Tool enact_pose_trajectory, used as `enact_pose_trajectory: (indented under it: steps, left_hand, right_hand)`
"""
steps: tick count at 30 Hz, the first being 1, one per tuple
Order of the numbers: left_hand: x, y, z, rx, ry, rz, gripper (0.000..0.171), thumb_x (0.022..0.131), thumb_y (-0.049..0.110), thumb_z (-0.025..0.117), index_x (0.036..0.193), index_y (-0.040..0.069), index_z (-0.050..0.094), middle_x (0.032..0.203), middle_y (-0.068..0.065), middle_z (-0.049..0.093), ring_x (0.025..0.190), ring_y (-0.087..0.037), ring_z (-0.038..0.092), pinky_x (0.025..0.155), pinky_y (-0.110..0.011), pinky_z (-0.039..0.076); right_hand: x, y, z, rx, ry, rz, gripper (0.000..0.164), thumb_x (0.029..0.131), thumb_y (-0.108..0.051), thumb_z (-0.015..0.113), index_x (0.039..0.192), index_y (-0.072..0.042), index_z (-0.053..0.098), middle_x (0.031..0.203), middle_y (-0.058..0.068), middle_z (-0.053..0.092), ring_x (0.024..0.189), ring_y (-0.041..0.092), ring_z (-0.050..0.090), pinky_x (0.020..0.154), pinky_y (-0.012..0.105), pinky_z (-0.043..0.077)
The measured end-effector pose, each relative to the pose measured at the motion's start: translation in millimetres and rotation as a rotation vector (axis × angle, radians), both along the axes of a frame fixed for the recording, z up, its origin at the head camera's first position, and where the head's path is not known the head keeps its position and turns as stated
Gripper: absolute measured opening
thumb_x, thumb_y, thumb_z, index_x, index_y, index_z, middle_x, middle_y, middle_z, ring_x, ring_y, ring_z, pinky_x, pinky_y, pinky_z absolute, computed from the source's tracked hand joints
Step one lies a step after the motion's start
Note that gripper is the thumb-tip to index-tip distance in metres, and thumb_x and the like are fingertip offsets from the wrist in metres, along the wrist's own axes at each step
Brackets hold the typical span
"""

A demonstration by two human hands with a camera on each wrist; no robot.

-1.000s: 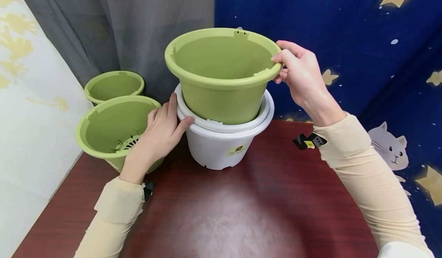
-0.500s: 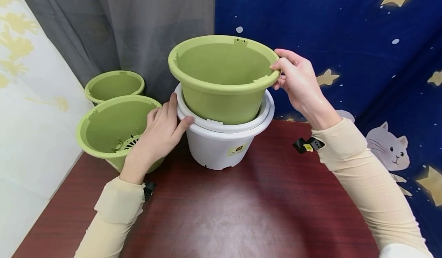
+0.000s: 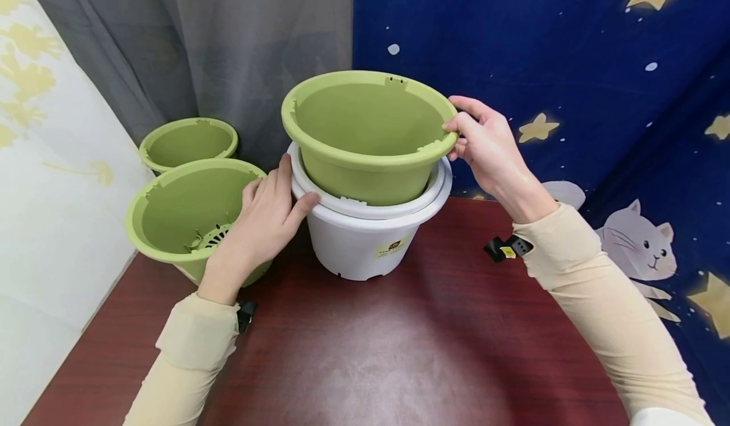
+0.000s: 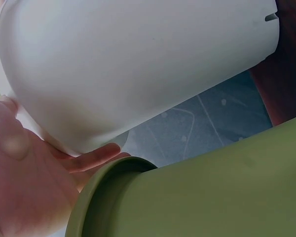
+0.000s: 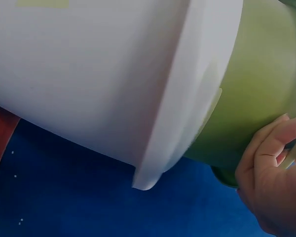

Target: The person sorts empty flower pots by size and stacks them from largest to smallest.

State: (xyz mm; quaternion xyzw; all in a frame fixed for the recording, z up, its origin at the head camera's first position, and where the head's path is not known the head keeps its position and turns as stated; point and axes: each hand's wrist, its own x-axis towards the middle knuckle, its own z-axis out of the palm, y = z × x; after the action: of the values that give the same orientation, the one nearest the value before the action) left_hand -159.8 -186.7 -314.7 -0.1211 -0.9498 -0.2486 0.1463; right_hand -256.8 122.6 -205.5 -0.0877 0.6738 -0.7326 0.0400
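In the head view my right hand [image 3: 490, 147] pinches the right rim of a green plastic flower pot [image 3: 365, 175]. The lower part of this pot sits inside a stack of nested white flower pots [image 3: 365, 242], where its base is hidden. The green pot tilts slightly, its rim well above the white ones. My left hand [image 3: 259, 226] rests on the left side of the white rims, thumb stretched along the front. In the left wrist view its fingers lie straight against the white pot [image 4: 138, 64]. The right wrist view has thumb and fingers on the green pot's edge [image 5: 291, 153].
Beside my left forearm stands another green pot [image 3: 188, 210] with a slotted bottom. A further green-rimmed pot [image 3: 188, 144] is behind it. All stand on a dark red wooden table [image 3: 365, 343], with grey and blue curtains behind and a white patterned wall panel at left.
My right hand has moved down and a little left, lowering the right and back side of the green pot's rim toward the white pots. The left hand has stayed in place.
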Motion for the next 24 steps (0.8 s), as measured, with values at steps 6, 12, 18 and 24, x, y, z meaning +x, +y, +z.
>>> enact_pose_trajectory:
  steps: [6, 12, 18, 24]
  left_hand:
    - [-0.3, 0.2, 0.8, 0.000, 0.003, -0.001, 0.092, 0.102, 0.068, 0.024, 0.160, -0.002, 0.006, 0.145, -0.027, 0.041, 0.138, -0.037, 0.036, 0.113, -0.056, 0.016]
    - [0.0, 1.0, 2.2, 0.008, 0.004, -0.003, 0.093, 0.101, 0.069, 0.023, 0.160, 0.000, 0.006, 0.146, -0.026, 0.040, 0.138, -0.038, 0.036, 0.113, -0.058, 0.016]
    - [0.5, 1.8, 2.2, 0.008, 0.003, 0.000, 0.093, 0.101, 0.070, 0.022, 0.160, 0.000, 0.005, 0.146, -0.026, 0.041, 0.139, -0.037, 0.036, 0.113, -0.058, 0.016]
    - [0.8, 2.8, 2.6, 0.014, 0.001, -0.005, 0.092, 0.101, 0.070, 0.023, 0.161, 0.003, 0.005, 0.145, -0.024, 0.041, 0.138, -0.037, 0.037, 0.113, -0.058, 0.015]
  right_hand:
    - [-0.5, 2.6, -8.7, 0.008, -0.009, 0.005, 0.058, 0.091, 0.006, 0.049, 0.148, -0.001, 0.043, 0.112, 0.018, 0.053, 0.051, 0.010, 0.049, 0.049, 0.019, 0.043]
    - [-2.0, 5.0, -16.2, 0.023, -0.016, 0.014, 0.057, 0.091, 0.006, 0.050, 0.147, -0.002, 0.043, 0.102, 0.016, 0.055, 0.050, 0.009, 0.048, 0.050, 0.019, 0.044]
    - [-2.8, 5.6, -21.1, 0.018, -0.008, 0.009, 0.056, 0.091, 0.006, 0.050, 0.146, -0.002, 0.044, 0.090, 0.010, 0.056, 0.048, 0.009, 0.046, 0.049, 0.019, 0.044]
    - [-2.7, 7.7, -28.9, 0.029, -0.022, -0.001, 0.057, 0.090, 0.006, 0.050, 0.147, -0.003, 0.044, 0.089, 0.008, 0.056, 0.049, 0.008, 0.045, 0.048, 0.019, 0.043]
